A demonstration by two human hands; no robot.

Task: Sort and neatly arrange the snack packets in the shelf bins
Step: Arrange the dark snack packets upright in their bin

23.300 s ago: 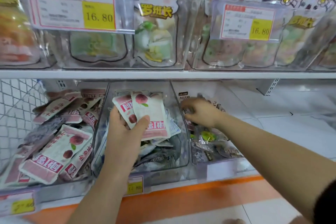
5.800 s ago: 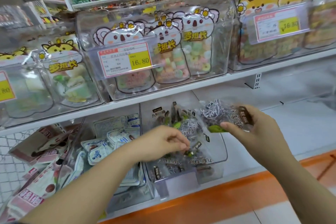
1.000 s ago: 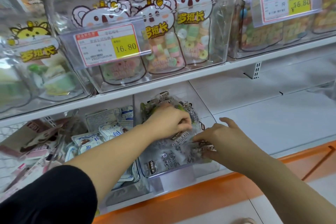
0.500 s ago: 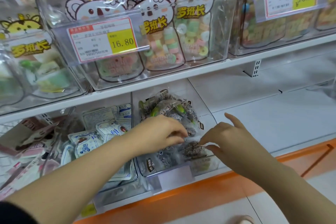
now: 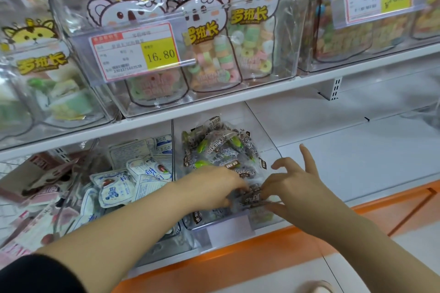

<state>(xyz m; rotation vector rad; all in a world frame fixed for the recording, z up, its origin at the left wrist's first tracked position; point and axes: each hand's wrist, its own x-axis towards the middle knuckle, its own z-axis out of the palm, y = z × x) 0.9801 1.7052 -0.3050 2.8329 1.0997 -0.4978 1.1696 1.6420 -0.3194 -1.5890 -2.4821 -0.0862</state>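
Head view: both hands are low in the clear bin (image 5: 228, 231) at the right end of the row on the lower shelf (image 5: 357, 154). The left hand (image 5: 214, 185) reaches in from the left with its fingers curled down. Its fingertips are on one end of a brown-labelled packet (image 5: 252, 198) that lies near the front of the bin. The right hand (image 5: 297, 190) meets it from the other side and pinches the same packet between thumb and middle fingers (its index finger sticks straight up, touching nothing). The two hands are close together, with only the packet between them.

Behind them, a pile of see-through packets (image 5: 214, 147) with dark labels and green flecks leans toward the back of the same bin. The next bin to the left holds white-and-blue packets (image 5: 119, 190), and the one beyond it holds pink packets (image 5: 40, 173), partly blurred.

On the upper shelf (image 5: 238, 100) stands a clear box of koala-printed bags (image 5: 250, 38) filled with pastel ring sweets. A price tag (image 5: 135, 52) on its front reads 16.80.
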